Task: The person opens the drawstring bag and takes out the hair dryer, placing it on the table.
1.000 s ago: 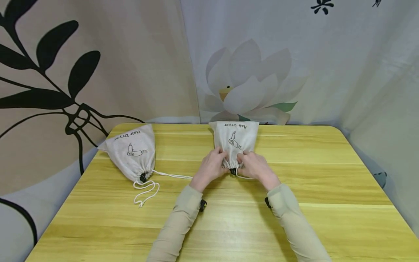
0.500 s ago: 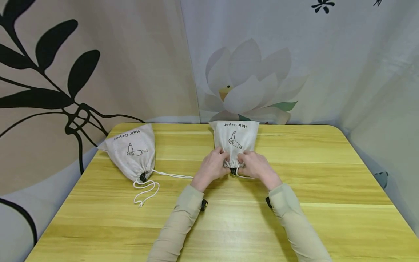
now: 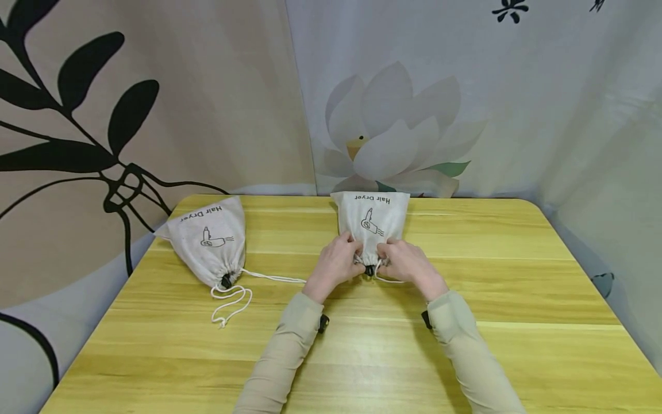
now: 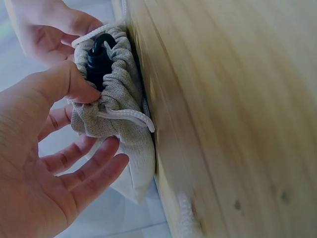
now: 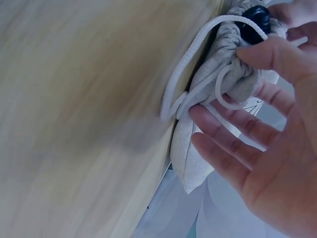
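Note:
A pale drawstring bag (image 3: 373, 213), printed "Hair Dryer" with a dryer drawing, lies at the table's far edge with its gathered mouth toward me. My left hand (image 3: 338, 261) pinches the left side of that mouth between thumb and fingers. On the opposite side, my right hand (image 3: 408, 261) pinches the ruffled rim. Between them the mouth is partly spread, and a black ribbed cord end (image 4: 99, 62) shows inside. White drawstring (image 5: 193, 52) loops out beside the right hand. The rest of the bag's contents is hidden.
A second matching bag (image 3: 212, 238) lies at the table's far left, a black piece at its cinched mouth. Its white cord (image 3: 233, 299) trails toward me, with another strand reaching my left wrist. A printed curtain (image 3: 248, 115) hangs behind the wooden table (image 3: 517, 287).
My right hand has shifted very slightly to the right with the rim it pinches. Both bags stay in place.

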Available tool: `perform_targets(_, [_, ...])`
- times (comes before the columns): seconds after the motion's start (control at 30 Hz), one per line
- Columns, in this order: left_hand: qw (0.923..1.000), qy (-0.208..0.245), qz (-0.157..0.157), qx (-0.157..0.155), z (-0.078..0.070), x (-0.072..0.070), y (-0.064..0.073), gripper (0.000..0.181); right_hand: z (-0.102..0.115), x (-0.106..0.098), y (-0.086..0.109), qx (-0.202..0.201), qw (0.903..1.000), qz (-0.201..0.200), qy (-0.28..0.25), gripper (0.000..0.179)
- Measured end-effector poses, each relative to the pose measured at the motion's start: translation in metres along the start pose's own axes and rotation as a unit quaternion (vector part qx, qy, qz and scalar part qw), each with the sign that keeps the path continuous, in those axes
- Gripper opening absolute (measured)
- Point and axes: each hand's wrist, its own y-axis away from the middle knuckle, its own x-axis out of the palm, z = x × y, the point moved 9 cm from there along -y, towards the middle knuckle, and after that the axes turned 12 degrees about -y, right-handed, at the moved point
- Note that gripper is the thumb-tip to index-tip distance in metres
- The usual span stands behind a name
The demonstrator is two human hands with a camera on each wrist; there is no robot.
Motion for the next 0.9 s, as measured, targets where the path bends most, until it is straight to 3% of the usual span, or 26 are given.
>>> perform_targets(0.4, [0.9997, 0.011, 0.018, -0.014, 0.006, 0.003, 0.001, 0.024, -0.011, 0.001, 0.003, 0.025, 0.9991, 0.019, -0.027, 0.019])
perform_targets(0.9, [0.9997, 0.012, 0.012, -0.018, 0.01, 0.001, 0.003, 0.026, -0.018, -0.003, 0.007, 0.028, 0.9987, 0.016, -0.039, 0.021])
